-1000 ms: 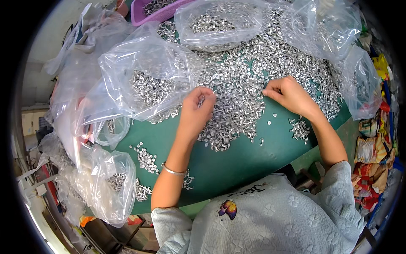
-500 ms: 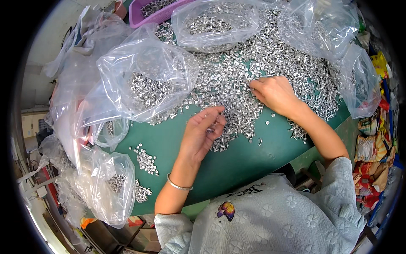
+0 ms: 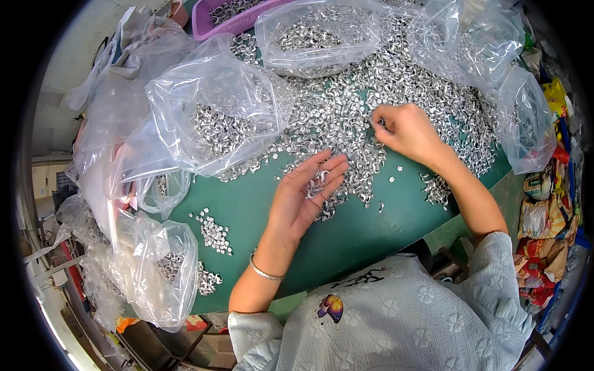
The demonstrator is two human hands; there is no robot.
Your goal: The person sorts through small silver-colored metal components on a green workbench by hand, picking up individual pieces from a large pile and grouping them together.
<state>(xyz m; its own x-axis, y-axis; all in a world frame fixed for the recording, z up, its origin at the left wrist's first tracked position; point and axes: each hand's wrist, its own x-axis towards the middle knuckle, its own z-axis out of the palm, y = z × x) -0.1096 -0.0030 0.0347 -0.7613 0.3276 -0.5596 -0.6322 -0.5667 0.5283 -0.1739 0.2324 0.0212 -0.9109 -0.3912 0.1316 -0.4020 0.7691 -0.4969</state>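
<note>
Left hand palm-up with metal pieces, right hand curled at the pile

Left hand (image 3: 303, 195): palm up, fingers extended and slightly cupped, a few curved metal pieces (image 3: 317, 183) lying on palm and fingers, not clenched. It sits over the near edge of the main pile (image 3: 346, 133). Silver bracelet (image 3: 267, 272) on that wrist.

Right hand (image 3: 405, 131): fingers curled in toward the thumb, fingertips at the main pile, right of the left hand and farther from the body. Cannot tell whether the fingertips meet or pinch a piece.

Main pile: small silver curved pieces, spread over the middle and far side of the green table (image 3: 359, 238), mixed with some small blocky ones. Small cluster (image 3: 435, 189) beside the right forearm; a couple of loose pieces (image 3: 391, 179) between it and the pile.

Left side of table: group of small blocky pieces (image 3: 214, 234), well apart from the pile; another little heap (image 3: 209, 281) just beside the lower-left clear bag (image 3: 158, 281).

Around the pile: clear plastic bags with metal pieces inside, one at left (image 3: 179, 99), one at far middle (image 3: 318, 59), more at right (image 3: 526, 133). Purple basket (image 3: 244, 21) at the far edge, also holding metal pieces.
</note>
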